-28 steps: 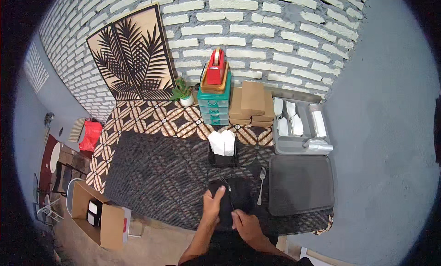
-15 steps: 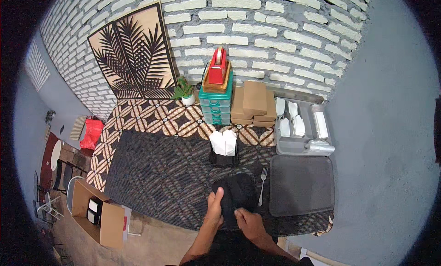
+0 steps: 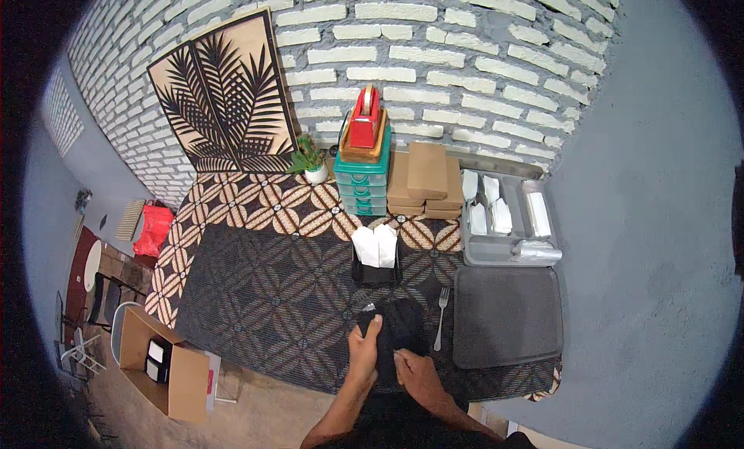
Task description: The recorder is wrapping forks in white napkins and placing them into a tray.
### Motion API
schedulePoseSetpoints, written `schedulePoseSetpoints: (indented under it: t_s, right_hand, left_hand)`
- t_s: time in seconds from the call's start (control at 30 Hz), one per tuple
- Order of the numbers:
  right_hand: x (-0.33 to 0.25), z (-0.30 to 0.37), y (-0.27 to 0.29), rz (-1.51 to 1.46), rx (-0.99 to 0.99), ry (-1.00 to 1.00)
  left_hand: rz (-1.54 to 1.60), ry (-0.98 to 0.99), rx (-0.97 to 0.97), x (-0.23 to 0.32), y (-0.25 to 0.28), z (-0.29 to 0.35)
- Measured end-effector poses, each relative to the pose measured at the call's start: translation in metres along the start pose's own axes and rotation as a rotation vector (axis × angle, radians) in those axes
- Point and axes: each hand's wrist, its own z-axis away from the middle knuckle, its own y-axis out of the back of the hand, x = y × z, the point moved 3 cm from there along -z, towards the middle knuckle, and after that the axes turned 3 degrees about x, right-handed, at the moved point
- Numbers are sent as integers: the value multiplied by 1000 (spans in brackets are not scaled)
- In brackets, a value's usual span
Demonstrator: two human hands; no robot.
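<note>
A black cloth (image 3: 403, 321) is bunched between my two hands, over the front part of the table. My left hand (image 3: 363, 356) is closed round its left side, thumb pointing up. From the cloth's top, just above that thumb, a shiny metal tip (image 3: 368, 306) sticks out; it looks like the end of a piece of cutlery, mostly hidden in the cloth. My right hand (image 3: 417, 375) is closed at the cloth's lower right, with a small glint by its fingertips. A fork (image 3: 442, 319) lies on the dark mat, right of the cloth.
A black holder with white paper sleeves (image 3: 375, 247) stands ahead of my hands. To the right are a dark grey tray (image 3: 508, 317) and a grey compartment tray (image 3: 484, 253). Behind stand brown boxes (image 3: 427, 172) and a teal drawer unit (image 3: 363, 187). An open carton (image 3: 186, 383) sits at lower left.
A shiny metal tip now shows above the cloth by my left thumb. The cloth has shifted slightly and bunched closer; both hands keep their hold. The view has tilted a little.
</note>
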Motion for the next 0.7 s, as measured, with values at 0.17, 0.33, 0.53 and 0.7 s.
schedulePoseSetpoints:
  t_s: [0.17,0.33,0.53,0.7]
  right_hand:
    - [15,-11,3,43,-52,-99]
    - [-9,-1,-1,-100,203,21]
    - [4,-3,5,329,283,470]
    - [2,-13,10,440,407,283]
  left_hand:
    - [-116,-91,70,-2,-15,17]
    - [30,-28,80,-8,6,-9]
    - [-41,18,100,-10,0,-5]
    - [-264,-53,-71,-43,10,-2]
